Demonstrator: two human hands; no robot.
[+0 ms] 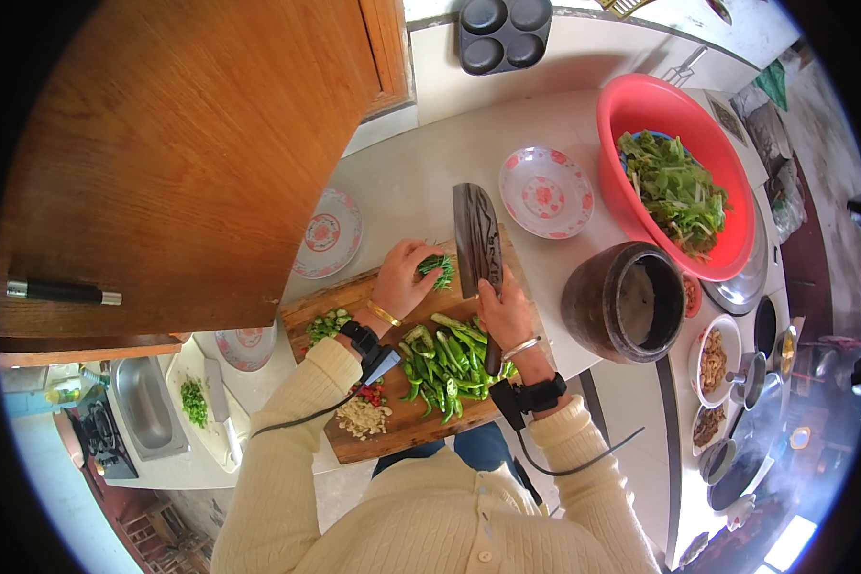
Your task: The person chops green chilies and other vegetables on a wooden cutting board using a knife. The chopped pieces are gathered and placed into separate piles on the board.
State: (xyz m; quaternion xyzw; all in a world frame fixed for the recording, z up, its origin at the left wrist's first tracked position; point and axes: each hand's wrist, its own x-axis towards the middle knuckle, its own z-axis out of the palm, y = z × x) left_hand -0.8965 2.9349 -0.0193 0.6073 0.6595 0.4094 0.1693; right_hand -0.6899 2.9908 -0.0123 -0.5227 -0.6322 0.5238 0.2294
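Note:
My right hand (506,312) grips the handle of a kitchen cleaver (476,240), its dark, wet-looking blade pointing away from me over the wooden cutting board (394,438). At the board's far side, the thumb and fingers of my left hand (404,278) curl around a small bunch of thin green herbs (439,271). Sliced long green peppers (445,366) lie in a heap on the board between my wrists. Near my left forearm are chopped green pieces (328,324), chopped red pepper (374,393) and minced garlic (363,419). My left sleeve hides part of the board.
A wooden cabinet door (186,165) juts over the counter at left. Patterned plates (545,192) stand beyond the board. At right are a brown crock (595,308), a red basin (617,165) of leafy greens (674,186), and a bowl (732,337) of food. A sink (143,405) lies far left.

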